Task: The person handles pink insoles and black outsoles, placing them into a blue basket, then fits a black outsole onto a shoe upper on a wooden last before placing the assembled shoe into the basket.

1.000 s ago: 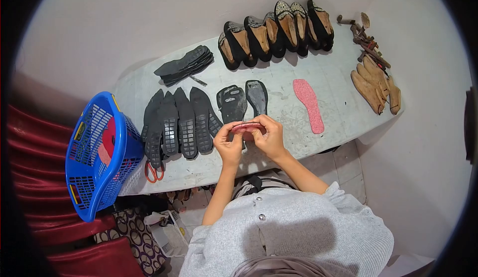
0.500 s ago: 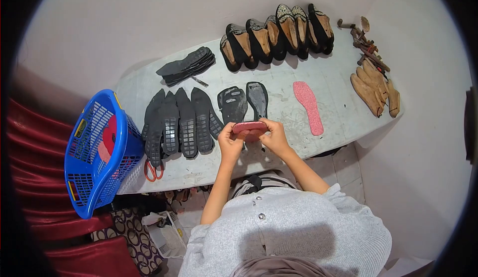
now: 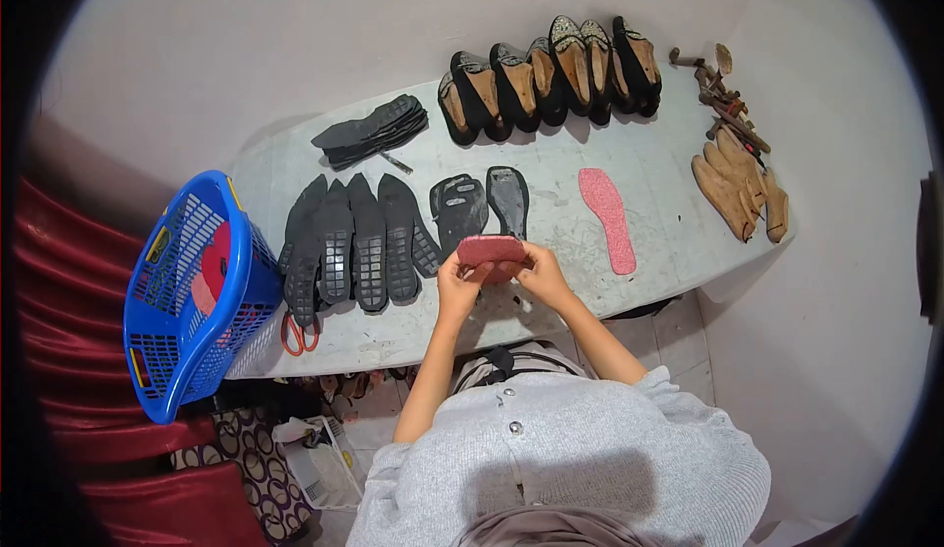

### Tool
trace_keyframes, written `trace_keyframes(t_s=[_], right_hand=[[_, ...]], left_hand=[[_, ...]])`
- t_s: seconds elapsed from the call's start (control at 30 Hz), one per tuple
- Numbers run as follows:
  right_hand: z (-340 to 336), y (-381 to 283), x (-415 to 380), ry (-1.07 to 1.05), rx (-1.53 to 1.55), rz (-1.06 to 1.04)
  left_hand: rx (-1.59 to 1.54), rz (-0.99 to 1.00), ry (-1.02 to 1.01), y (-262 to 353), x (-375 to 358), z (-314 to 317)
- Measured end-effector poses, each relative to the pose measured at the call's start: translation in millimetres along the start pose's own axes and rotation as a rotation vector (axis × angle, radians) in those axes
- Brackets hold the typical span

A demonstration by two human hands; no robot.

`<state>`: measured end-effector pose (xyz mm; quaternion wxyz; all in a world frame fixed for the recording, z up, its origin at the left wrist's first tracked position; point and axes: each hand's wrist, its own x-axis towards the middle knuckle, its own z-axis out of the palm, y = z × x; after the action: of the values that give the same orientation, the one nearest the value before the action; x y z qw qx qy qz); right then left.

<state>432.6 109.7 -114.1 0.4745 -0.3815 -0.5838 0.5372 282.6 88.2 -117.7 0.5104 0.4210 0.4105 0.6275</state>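
Observation:
A dark pink insole is held up over the table's front, bent between my two hands. My left hand grips its left side, thumb on the near face. On the right side my right hand pinches it the same way. Just beyond lie a black sole with cut-outs and another black sole with a grey patch. A flat pink insole rests to the right of my hands. Left of them, several black soles with grid-patterned heels lie side by side.
Black shoes on wooden lasts line the table's back edge. A stack of black soles lies back left. Wooden lasts and metal tools occupy the right end. A blue basket and red-handled scissors are at left.
The insole in my hands has tilted, so more of its pink face shows now. Both hands keep their hold. The whole view has shifted slightly.

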Motion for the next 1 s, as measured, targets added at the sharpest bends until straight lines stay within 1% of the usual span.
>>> trace_keyframes(t_s=[0.03, 0.07, 0.1, 0.13, 0.17, 0.2, 0.23, 0.3, 0.37, 0.43, 0.5, 0.53, 0.57, 0.63, 0.67, 0.7, 0.73, 0.77, 0.8, 0.83, 0.9, 0.93, 0.97, 1.0], right_hand=[[0, 4, -3, 0.0, -0.019, 0.008], [0, 9, -4, -0.006, -0.018, 0.018], [1, 11, -5, 0.032, -0.105, -0.02], [2, 11, -6, 0.07, -0.192, -0.06], [4, 12, -6, 0.065, -0.192, -0.057], [8, 8, -7, 0.113, -0.18, -0.086], [10, 5, -6, 0.16, -0.168, -0.118], [8, 3, 0, 0.138, -0.207, -0.089], [6, 2, 4, 0.116, -0.25, -0.061], [5, 4, 8, 0.045, -0.153, 0.004], [4, 16, 4, -0.008, -0.134, -0.012], [5, 23, 2, -0.048, -0.117, -0.025], [6, 30, -1, -0.051, -0.115, -0.026], [9, 35, -8, 0.026, -0.086, 0.035], [9, 37, -8, 0.018, -0.089, 0.038], [8, 36, -7, 0.056, -0.225, 0.018], [8, 35, -5, 0.092, -0.359, -0.005], [9, 34, -3, 0.077, -0.358, -0.01], [12, 26, -3, 0.086, -0.302, -0.004], [15, 14, -2, 0.093, -0.244, -0.001], [21, -6, 2, 0.063, -0.252, -0.029], [24, -13, 4, 0.023, -0.256, 0.051], [29, -15, 7, -0.018, -0.261, 0.13], [39, -19, 9, -0.047, -0.175, 0.08]], left_hand=[[-0.001, -0.005, 0.01, -1, -2, -2], [0.071, -0.009, -0.004, -2, -2, -4], [0.142, -0.014, -0.02, -2, -4, -4], [0.14, -0.019, -0.014, -5, -5, -4], [0.219, 0.031, 0.004, -7, -5, -3], [0.3, 0.082, 0.022, -7, -5, -3], [0.301, 0.083, 0.028, -6, -2, -3], [0.178, 0.015, 0.007, -3, 4, -3], [0.181, -0.017, 0.003, -6, 6, -6], [0.185, -0.047, 0.002, -24, 6, -14], [0.413, -0.144, -0.071, -40, -3, -23], [0.345, -0.112, -0.034, -45, -8, -19], [0.346, -0.111, -0.031, -48, -8, -20], [0.652, -0.044, 0.035, -40, -12, -14], [0.666, 0.069, 0.048, -37, -14, -11], [0.663, 0.067, 0.059, -33, -16, -9], [0.758, 0.103, 0.048, -29, -17, -8], [0.853, 0.142, 0.039, -24, -17, -7], [0.79, 0.215, 0.097, -19, -17, -4], [0.793, 0.217, 0.116, -10, -17, -3], [0.715, 0.128, 0.101, 12, -19, -8], [0.711, 0.018, 0.072, 28, -21, -11], [0.715, 0.02, 0.096, 31, -22, -20], [0.702, 0.025, 0.09, 34, -24, -30]])
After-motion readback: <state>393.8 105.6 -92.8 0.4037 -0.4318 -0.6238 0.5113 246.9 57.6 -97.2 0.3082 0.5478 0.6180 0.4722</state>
